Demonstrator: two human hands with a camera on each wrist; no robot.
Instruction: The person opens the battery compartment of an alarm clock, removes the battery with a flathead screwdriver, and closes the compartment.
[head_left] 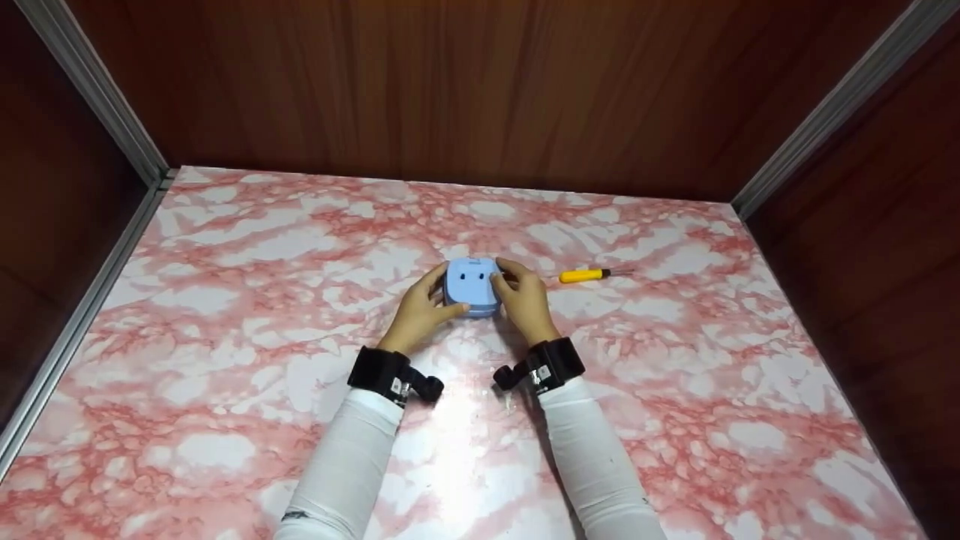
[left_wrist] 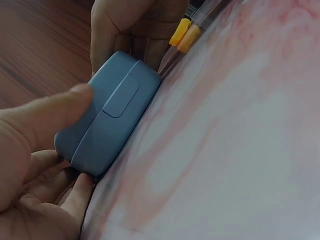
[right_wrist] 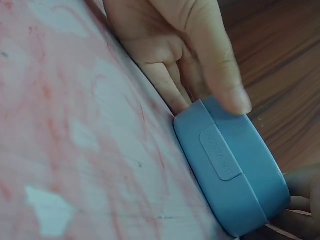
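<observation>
A light blue plastic case [head_left: 471,291] with rounded corners rests on the table between both hands, two dark oval marks on its top. My left hand [head_left: 417,313] grips its left side, thumb at the near top edge and fingers along the side. From the right, my right hand [head_left: 529,300] holds it with the thumb on the top. In the left wrist view, a seam runs round the blue case [left_wrist: 112,117], and a tab sits on its near side. Raised lettering shows on that tab of the case [right_wrist: 225,165] in the right wrist view.
A screwdriver [head_left: 583,276] with a yellow handle lies to the right of the right hand, its thin shaft pointing right. The table [head_left: 225,375] has a red and white marbled top. Dark wood-grain panels [head_left: 450,90] stand behind it and at both sides.
</observation>
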